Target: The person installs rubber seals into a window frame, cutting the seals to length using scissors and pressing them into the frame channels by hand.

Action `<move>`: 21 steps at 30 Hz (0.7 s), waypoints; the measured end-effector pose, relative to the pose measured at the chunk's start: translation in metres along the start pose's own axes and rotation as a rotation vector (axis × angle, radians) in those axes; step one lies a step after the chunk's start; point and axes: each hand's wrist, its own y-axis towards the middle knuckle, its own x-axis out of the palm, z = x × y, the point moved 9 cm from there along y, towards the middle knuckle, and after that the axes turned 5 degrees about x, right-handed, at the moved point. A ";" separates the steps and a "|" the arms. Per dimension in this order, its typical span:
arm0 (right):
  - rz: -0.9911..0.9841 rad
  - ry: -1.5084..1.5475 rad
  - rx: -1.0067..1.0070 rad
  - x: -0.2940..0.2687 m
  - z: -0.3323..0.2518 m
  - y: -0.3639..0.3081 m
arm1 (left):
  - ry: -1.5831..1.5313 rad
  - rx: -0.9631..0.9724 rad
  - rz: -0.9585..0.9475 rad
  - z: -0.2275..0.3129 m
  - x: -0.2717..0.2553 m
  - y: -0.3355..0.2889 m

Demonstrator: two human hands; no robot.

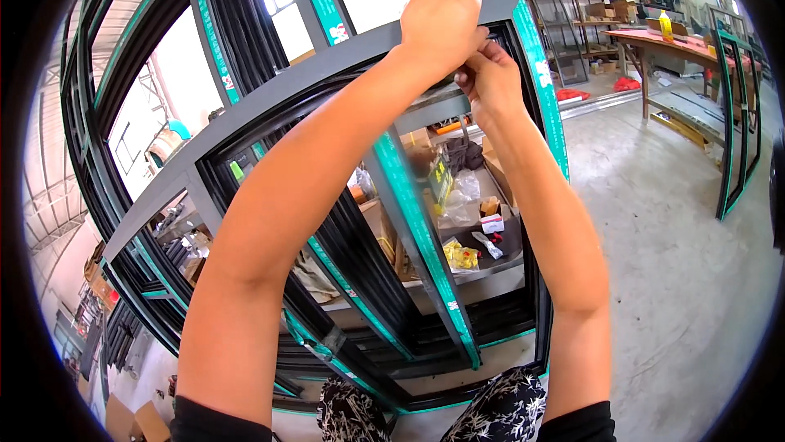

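A dark grey window frame point(327, 56) with teal protective tape stands upright before me. At its upper right corner both hands are close together. My left hand point(441, 25) is closed, thumb upward, in front of the top rail; most of its fingers are hidden behind the hand. Just below and to the right, my right hand point(497, 86) is closed with its fingertips bunched at the inner corner, almost touching the left. What either hand holds is hidden or too small to name. Black strip point(527, 62) lines the frame's inner edge beside the right hand.
More taped window frames point(208, 29) stand behind and left. Through the opening show a bench with plastic bags, a yellow packet point(460, 255) and a small white box point(491, 224). Further right are shelves point(572, 0), a table point(695, 48) with a yellow bottle point(666, 26), and another frame point(730, 115).
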 end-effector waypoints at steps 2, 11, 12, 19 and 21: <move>-0.038 0.044 -0.029 -0.001 0.001 0.002 | -0.015 0.021 0.010 0.003 -0.002 0.000; -0.018 0.056 0.092 0.000 -0.001 0.002 | 0.001 0.010 0.053 0.006 -0.005 -0.001; 0.002 0.049 0.103 -0.001 0.000 0.003 | 0.003 0.006 0.059 0.006 -0.003 -0.003; 0.154 0.011 0.109 0.001 -0.009 -0.005 | 0.075 0.010 0.129 0.007 0.001 -0.005; 0.182 -0.014 0.084 0.000 -0.011 -0.006 | 0.077 0.019 0.129 0.007 0.001 -0.004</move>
